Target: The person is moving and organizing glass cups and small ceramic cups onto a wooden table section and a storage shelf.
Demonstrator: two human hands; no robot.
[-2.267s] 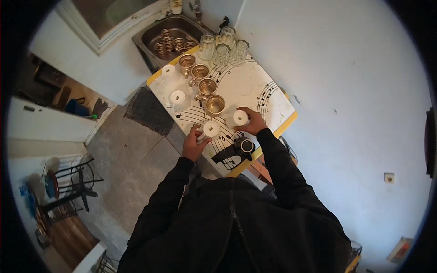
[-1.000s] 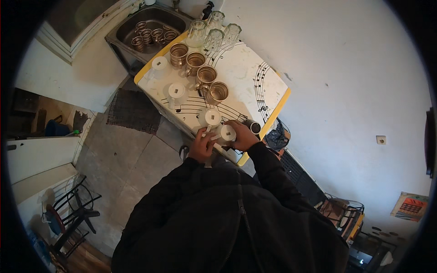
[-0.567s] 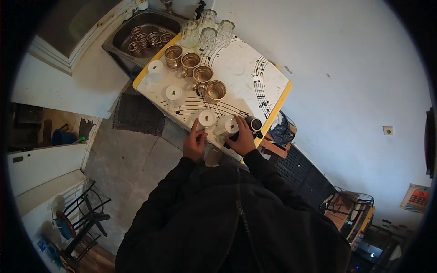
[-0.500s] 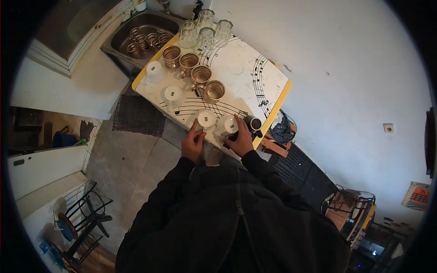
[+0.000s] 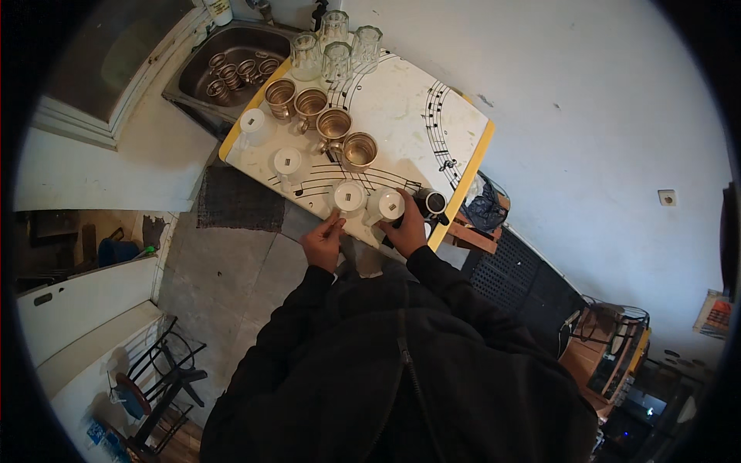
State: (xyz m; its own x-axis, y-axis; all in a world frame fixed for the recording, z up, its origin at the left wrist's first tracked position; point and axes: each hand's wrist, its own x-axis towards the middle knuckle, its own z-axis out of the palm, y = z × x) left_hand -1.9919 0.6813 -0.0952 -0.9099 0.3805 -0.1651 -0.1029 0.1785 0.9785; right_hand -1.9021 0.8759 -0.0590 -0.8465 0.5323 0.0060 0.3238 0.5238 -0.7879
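Note:
Two white mugs stand upside down near the table's front edge. My right hand (image 5: 409, 225) is wrapped around the right white mug (image 5: 391, 205), fingers along its far right side and thumb on the near side. At the left white mug (image 5: 349, 196), my left hand (image 5: 323, 242) pinches finger and thumb together on the near side, by the handle. Another upturned white mug (image 5: 287, 161) and a fourth white mug (image 5: 252, 120) stand further left. Right of my right hand is a black cup or jar (image 5: 434, 202), with other dark items partly hidden below it.
Brass-coloured mugs (image 5: 360, 151) form a slanting row on the white table (image 5: 394, 108) with music-note print. Behind them stand several upturned glasses (image 5: 337, 62). A metal sink (image 5: 185, 77) at the far left holds more brass-coloured mugs (image 5: 229, 76). A wall (image 5: 571, 116) borders the right.
My left fingers have slid from the left mug's side down to a pinch at its near side. My right hand stays at the right mug, which has shifted slightly. The whole view has tilted a little.

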